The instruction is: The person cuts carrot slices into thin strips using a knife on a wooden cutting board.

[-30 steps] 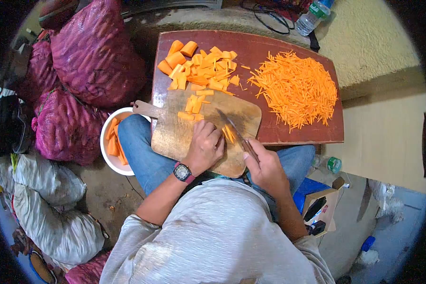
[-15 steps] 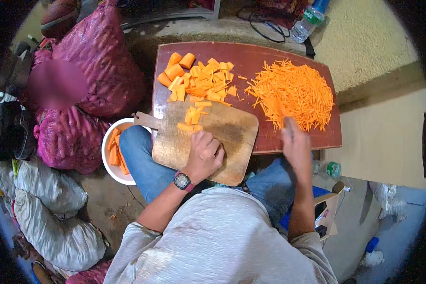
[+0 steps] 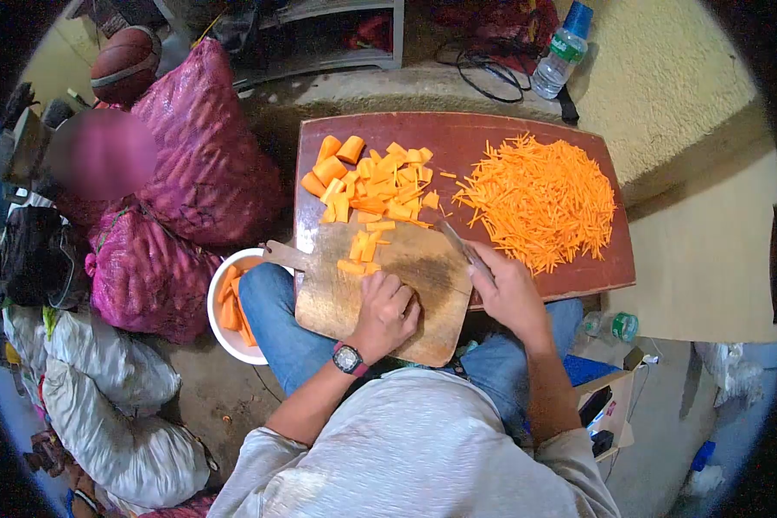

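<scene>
My left hand [image 3: 388, 312], a watch on its wrist, is closed over the near-left part of the wooden cutting board [image 3: 337, 298]. Its fingertips touch a few carrot slices [image 3: 351, 267]; what it grips is too small to make out. A knife [image 3: 466, 246] is in my right hand [image 3: 508, 289], its blade over the board's right side. Carrot pieces and slices [image 3: 367, 186] lie behind the board on the red table [image 3: 457, 129]. To the right is a large heap of thin carrot strips [image 3: 544, 207].
A white bowl [image 3: 216, 298] of carrots stands left of my leg. Pink mesh sacks [image 3: 207, 147] and white sacks [image 3: 116, 423] fill the left side. A water bottle [image 3: 557, 65] and black cable [image 3: 492, 78] are on the ledge behind the table.
My right hand has moved left from the strip heap to the board's right edge, and the knife now shows clearly. My left hand stays by the slices. The whole view has shifted slightly.
</scene>
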